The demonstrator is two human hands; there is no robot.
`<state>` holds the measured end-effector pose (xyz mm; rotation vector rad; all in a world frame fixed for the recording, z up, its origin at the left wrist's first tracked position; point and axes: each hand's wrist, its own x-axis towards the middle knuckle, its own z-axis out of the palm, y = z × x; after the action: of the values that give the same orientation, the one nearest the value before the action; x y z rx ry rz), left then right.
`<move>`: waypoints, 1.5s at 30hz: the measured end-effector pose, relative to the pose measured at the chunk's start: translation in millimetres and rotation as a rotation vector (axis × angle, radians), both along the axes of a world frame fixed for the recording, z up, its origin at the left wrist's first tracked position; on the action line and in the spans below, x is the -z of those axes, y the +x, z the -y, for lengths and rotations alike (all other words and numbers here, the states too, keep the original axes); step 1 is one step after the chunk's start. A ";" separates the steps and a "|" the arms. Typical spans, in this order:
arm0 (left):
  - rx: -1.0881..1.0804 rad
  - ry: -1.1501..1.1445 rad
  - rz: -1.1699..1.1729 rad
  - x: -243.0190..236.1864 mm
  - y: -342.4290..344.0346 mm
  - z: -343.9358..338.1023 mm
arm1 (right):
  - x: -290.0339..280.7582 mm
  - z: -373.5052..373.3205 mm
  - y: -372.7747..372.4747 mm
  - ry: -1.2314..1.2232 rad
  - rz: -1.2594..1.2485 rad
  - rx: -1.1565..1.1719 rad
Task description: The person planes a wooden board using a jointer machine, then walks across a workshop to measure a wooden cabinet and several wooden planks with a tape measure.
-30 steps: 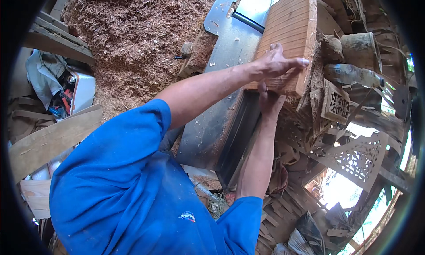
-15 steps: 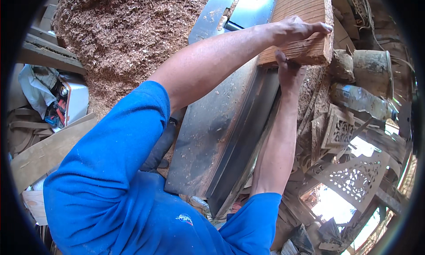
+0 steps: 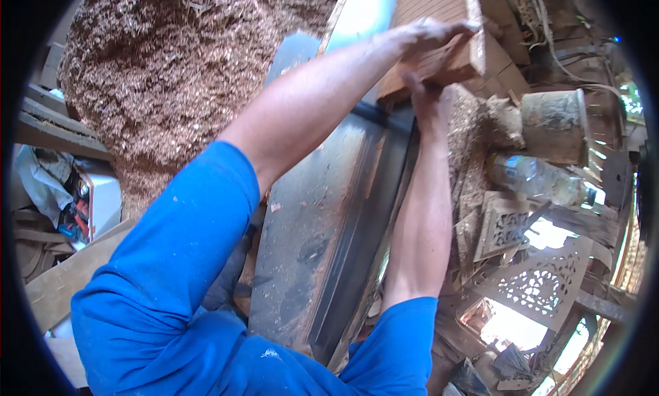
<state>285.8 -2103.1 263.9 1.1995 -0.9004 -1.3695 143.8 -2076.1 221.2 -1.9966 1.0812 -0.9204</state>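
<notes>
Thick brown grained board (image 3: 439,3), aslant

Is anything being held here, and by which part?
A wooden board, by its near end: left hand across the top, right hand at the end's lower edge.

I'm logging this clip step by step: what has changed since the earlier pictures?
The thick wooden board has slid forward along the metal planer bed, baring more of it. The left hand and right hand travelled with the board; both stay on it. The heap of wood shavings looks unchanged.
</notes>
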 end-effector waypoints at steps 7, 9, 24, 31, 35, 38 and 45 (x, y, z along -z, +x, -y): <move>0.165 -0.161 0.303 -14.3 -6.8 -1.7 | -15.7 -6.2 -9.3 0.263 0.546 -0.019; 0.067 0.030 0.306 -35.5 -44.5 -33.7 | -23.5 -29.1 -34.3 0.265 0.557 0.019; 0.266 -0.105 0.354 -54.7 -249.0 -549.7 | 0.6 -591.6 -316.4 0.332 0.167 0.218; 0.185 -0.073 0.263 -15.5 -275.2 -584.8 | 1.8 -601.0 -302.0 0.123 -0.057 0.162; 0.177 -0.025 0.229 -23.9 -264.3 -540.5 | 12.9 -554.3 -292.2 -0.096 -0.189 0.149; 0.078 -0.009 0.227 -12.8 -247.6 -507.0 | -2.4 -518.3 -257.2 0.106 -0.081 0.120; 0.095 0.050 0.258 -21.2 -216.8 -442.5 | -8.1 -445.7 -217.7 0.078 0.045 0.106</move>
<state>69.0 -1660.6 285.0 1.4100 -1.1211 -1.3377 -73.8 -1630.4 229.2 -1.8616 1.1885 -0.9582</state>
